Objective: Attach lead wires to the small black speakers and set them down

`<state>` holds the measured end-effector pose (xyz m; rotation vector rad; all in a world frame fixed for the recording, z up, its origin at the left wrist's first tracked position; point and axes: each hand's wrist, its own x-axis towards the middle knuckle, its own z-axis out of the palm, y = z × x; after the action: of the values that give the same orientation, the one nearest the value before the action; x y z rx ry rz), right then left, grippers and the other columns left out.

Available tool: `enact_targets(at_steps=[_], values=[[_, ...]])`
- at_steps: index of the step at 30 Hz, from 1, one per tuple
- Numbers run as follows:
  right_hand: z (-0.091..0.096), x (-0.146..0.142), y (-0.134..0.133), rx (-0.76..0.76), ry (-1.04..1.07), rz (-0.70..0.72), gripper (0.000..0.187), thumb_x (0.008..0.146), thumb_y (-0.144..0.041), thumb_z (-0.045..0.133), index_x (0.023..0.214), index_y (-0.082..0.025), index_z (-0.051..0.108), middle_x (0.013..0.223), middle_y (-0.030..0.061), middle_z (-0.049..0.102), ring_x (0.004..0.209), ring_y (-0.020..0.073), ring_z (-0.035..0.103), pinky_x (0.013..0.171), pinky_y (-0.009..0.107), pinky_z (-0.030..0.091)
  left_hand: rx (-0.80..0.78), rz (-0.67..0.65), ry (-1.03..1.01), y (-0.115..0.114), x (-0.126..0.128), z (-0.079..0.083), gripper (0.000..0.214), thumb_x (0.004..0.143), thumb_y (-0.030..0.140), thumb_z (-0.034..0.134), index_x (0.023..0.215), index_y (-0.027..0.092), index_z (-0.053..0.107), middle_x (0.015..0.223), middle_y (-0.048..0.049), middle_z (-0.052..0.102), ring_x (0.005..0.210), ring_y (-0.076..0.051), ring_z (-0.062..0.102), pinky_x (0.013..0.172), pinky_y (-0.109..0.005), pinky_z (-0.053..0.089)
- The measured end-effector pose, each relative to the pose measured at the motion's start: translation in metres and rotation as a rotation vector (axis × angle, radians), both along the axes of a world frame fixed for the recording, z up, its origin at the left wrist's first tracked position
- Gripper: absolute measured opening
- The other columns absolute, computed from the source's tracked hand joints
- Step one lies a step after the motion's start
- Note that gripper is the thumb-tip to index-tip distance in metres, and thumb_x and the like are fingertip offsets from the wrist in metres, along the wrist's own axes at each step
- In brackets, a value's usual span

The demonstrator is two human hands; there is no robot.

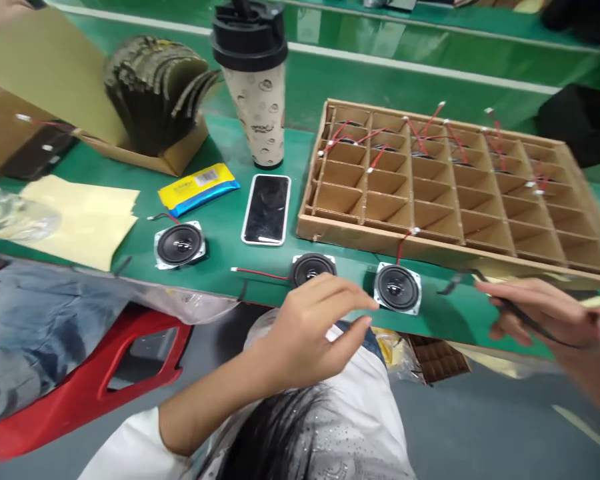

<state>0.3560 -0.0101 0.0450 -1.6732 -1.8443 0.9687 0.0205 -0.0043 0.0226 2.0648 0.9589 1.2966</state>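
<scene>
My left hand hovers at the near edge of the green table, fingers apart and empty, just in front of a small black speaker with a red wire. A second speaker in a square metal frame lies right of my fingertips. A third speaker sits further left. My right hand is closed on a thin black tool like tweezers, its tip pointing left near the tray's front. A cardboard divider tray behind holds several wired speakers in its far cells.
A phone lies face up, a lidded cup behind it. A yellow-blue packet, yellow paper sheets, a cardboard box of stacked dark parts and a red stool are left. Another person's hand shows top left.
</scene>
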Motion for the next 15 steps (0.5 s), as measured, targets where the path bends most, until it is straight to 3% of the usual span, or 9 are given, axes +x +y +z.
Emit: enact_targets(at_steps=[3,6,7,10,15], values=[[0.022,-0.030,0.007,0.044,-0.034,0.102,0.055,0.099,-0.058,0.022,0.120,-0.032,0.065,0.093,0.0066,0.054,0.074,0.0117,0.050,0.067,0.026,0.042,-0.041,0.069,-0.025,0.008,0.037,-0.007,0.022,0.083,0.011,0.063,0.105,0.012,0.064,0.100,-0.0095,0.071,0.093,-0.021,0.065,0.084,-0.034,0.052],[0.038,-0.052,0.016,0.035,-0.066,0.112,0.054,0.099,-0.057,0.026,0.116,-0.027,0.068,0.092,0.0071,0.054,0.073,0.0091,0.049,0.064,0.024,0.041,-0.043,0.150,-0.034,0.022,0.062,-0.011,0.008,0.081,0.017,0.072,0.085,0.018,0.065,0.083,-0.0024,0.072,0.077,-0.018,0.065,0.072,-0.031,0.050],[0.041,-0.055,0.018,0.024,-0.059,0.110,0.054,0.099,-0.057,0.028,0.115,-0.025,0.068,0.092,0.0076,0.053,0.073,0.0091,0.049,0.064,0.023,0.041,-0.050,0.164,-0.025,0.025,0.068,-0.012,0.013,0.078,0.021,0.076,0.078,0.018,0.064,0.077,-0.0009,0.071,0.073,-0.017,0.064,0.068,-0.030,0.049],[0.044,-0.056,0.020,0.024,-0.024,0.113,0.060,0.098,-0.060,0.027,0.114,-0.020,0.069,0.090,0.0088,0.053,0.071,0.0097,0.049,0.063,0.024,0.043,-0.083,0.210,0.021,0.032,0.080,-0.013,0.021,0.072,0.024,0.081,0.069,0.018,0.061,0.069,0.0012,0.067,0.065,-0.015,0.061,0.061,-0.027,0.046],[0.040,-0.045,0.015,0.024,0.007,0.113,0.057,0.099,-0.059,0.025,0.117,-0.024,0.067,0.089,0.0068,0.053,0.074,0.0087,0.050,0.065,0.022,0.042,-0.099,0.252,0.000,0.041,0.088,-0.016,0.006,0.075,0.009,0.066,0.076,0.015,0.068,0.074,-0.0013,0.069,0.068,-0.016,0.063,0.065,-0.028,0.048]])
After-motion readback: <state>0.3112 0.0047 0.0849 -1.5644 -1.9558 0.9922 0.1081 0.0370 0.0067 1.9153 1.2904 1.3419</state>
